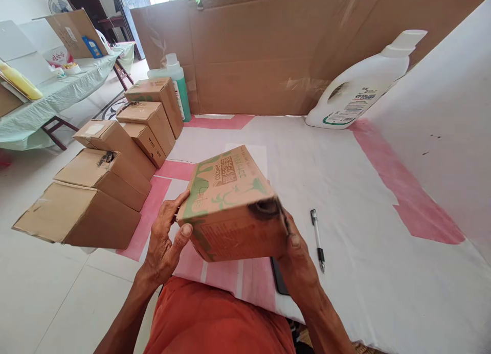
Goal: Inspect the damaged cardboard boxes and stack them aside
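And here's the printed cardboard box, tilted between two hands over the near edge of the white-covered table, green patterns and "COCONUT" lettering in plain sight, a dark, scorched-looking patch at its right corner! The left hand has the left end, thumb pressed to the near face, fingers parted from it and laid along the side, so the box sits in a wide grip. Over on the other end, the right hand clasps the corner below that patch, thumb bent against it; its other fingers are mostly hidden, so I can't say how far they spread. Just beside that hand lies a pen, and a dark flat object peeks out under the box. Off to the left, plain brown boxes stand lined up along the table's edge!
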The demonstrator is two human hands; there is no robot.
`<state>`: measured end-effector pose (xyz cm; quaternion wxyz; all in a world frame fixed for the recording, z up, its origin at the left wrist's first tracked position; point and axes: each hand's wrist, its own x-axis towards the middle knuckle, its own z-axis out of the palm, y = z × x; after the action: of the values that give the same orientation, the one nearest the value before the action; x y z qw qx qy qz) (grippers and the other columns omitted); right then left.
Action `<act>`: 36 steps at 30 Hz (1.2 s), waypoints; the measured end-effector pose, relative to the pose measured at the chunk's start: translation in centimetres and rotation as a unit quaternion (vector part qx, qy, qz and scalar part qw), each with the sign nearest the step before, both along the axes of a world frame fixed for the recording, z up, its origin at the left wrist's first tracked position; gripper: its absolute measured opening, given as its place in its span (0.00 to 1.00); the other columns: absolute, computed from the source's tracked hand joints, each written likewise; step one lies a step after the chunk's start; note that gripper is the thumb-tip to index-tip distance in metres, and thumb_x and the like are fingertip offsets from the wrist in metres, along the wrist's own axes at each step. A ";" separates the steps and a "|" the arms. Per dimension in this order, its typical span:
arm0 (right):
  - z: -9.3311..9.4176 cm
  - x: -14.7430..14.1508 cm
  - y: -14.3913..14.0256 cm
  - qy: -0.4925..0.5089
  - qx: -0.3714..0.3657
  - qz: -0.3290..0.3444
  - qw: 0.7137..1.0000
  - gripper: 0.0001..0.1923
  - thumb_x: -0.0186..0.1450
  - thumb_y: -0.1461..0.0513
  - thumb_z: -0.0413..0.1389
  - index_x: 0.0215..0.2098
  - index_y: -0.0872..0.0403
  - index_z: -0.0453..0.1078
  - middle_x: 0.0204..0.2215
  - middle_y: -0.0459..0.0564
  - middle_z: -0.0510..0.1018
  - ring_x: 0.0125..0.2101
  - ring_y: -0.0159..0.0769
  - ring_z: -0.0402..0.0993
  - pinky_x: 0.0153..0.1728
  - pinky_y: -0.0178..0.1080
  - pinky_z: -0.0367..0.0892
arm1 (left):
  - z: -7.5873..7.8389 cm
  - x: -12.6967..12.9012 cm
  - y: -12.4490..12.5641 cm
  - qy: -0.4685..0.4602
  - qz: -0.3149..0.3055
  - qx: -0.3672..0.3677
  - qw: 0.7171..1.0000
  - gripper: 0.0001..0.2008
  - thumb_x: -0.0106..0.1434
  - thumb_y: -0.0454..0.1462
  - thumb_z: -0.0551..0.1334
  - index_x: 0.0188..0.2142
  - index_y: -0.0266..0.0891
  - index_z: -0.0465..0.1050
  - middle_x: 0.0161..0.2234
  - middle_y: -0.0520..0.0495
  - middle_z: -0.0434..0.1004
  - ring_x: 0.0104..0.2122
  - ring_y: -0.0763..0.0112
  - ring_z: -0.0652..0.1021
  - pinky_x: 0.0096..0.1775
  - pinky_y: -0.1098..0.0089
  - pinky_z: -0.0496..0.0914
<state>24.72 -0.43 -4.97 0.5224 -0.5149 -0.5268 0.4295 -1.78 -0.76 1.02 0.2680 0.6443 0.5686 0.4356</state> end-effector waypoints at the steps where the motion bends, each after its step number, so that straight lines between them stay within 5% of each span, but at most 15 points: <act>1: 0.9 0.3 0.0 0.004 0.008 -0.005 1.000 0.43 0.74 0.33 0.43 0.74 0.47 0.64 0.68 0.60 0.75 0.68 0.57 0.71 0.61 0.57 0.74 | 0.6 0.0 0.0 0.009 -0.003 0.019 1.000 0.34 0.75 0.60 0.56 0.69 0.43 0.70 0.55 0.40 0.79 0.50 0.55 0.77 0.54 0.58 0.71; 5: 4.5 1.4 -0.2 -0.018 0.002 -0.023 1.000 0.31 0.74 0.37 0.53 0.63 0.46 0.74 0.53 0.56 0.84 0.49 0.50 0.83 0.42 0.47 0.83 | 2.0 -0.1 -0.7 0.046 0.012 0.054 0.997 0.31 0.74 0.61 0.56 0.61 0.41 0.77 0.43 0.44 0.79 0.38 0.60 0.75 0.43 0.63 0.71; 8: 5.9 1.5 -0.6 -0.039 0.003 -0.029 0.999 0.22 0.72 0.42 0.61 0.53 0.46 0.77 0.43 0.50 0.86 0.39 0.42 0.83 0.35 0.39 0.81 | 2.0 -0.6 -1.6 0.050 0.025 0.054 0.997 0.30 0.74 0.61 0.56 0.54 0.41 0.80 0.37 0.47 0.77 0.34 0.62 0.73 0.39 0.65 0.71; 16: 7.9 0.4 -3.1 -0.166 0.088 -0.083 0.979 0.19 0.72 0.44 0.61 0.53 0.45 0.77 0.49 0.52 0.82 0.48 0.47 0.81 0.46 0.44 0.79 | 1.8 -1.6 -6.3 0.057 0.021 0.083 0.995 0.28 0.69 0.62 0.63 0.52 0.45 0.80 0.36 0.46 0.79 0.32 0.60 0.78 0.35 0.64 0.74; 22: 10.5 0.0 -5.0 -0.217 0.084 -0.070 0.970 0.14 0.73 0.46 0.61 0.49 0.42 0.77 0.39 0.47 0.86 0.33 0.44 0.82 0.36 0.43 0.80 | 1.5 -2.4 -10.7 0.011 -0.054 0.046 0.997 0.31 0.62 0.68 0.66 0.46 0.47 0.82 0.24 0.49 0.73 0.23 0.62 0.73 0.30 0.63 0.71; 26: 10.5 -1.1 -5.6 -0.236 0.147 -0.070 0.958 0.13 0.72 0.46 0.62 0.49 0.42 0.76 0.38 0.49 0.85 0.36 0.47 0.83 0.39 0.47 0.82 | 3.4 -2.1 -10.4 0.003 -0.025 0.039 0.999 0.32 0.62 0.69 0.63 0.46 0.47 0.81 0.26 0.49 0.72 0.25 0.62 0.73 0.29 0.63 0.70; 29: 10.7 -2.0 -6.2 -0.235 0.213 -0.054 0.947 0.10 0.74 0.51 0.61 0.50 0.43 0.75 0.40 0.49 0.84 0.38 0.45 0.84 0.39 0.44 0.81 | 5.3 -2.1 -9.5 0.014 -0.011 0.025 1.000 0.34 0.65 0.63 0.66 0.64 0.53 0.74 0.34 0.48 0.77 0.26 0.65 0.74 0.30 0.65 0.72; 32: 11.8 -2.4 -6.8 -0.239 0.237 -0.009 0.942 0.07 0.75 0.57 0.59 0.51 0.45 0.73 0.41 0.49 0.84 0.40 0.43 0.85 0.40 0.41 0.81 | 6.4 -2.5 -9.1 0.020 -0.081 -0.047 0.995 0.45 0.63 0.61 0.69 0.75 0.54 0.63 0.36 0.47 0.80 0.23 0.67 0.74 0.27 0.66 0.75; 36: 12.8 -3.2 -7.6 -0.231 0.244 0.045 0.941 0.04 0.75 0.58 0.59 0.48 0.46 0.72 0.41 0.50 0.84 0.41 0.44 0.83 0.41 0.43 0.80 | 6.6 -2.4 -9.1 0.071 -0.066 -0.031 0.995 0.34 0.61 0.59 0.71 0.64 0.54 0.79 0.30 0.47 0.80 0.28 0.59 0.80 0.32 0.64 0.80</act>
<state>21.54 -8.04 7.84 0.4763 -0.4325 -0.7442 0.1794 -4.18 -9.88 7.60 0.2746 0.7016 0.5553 0.3522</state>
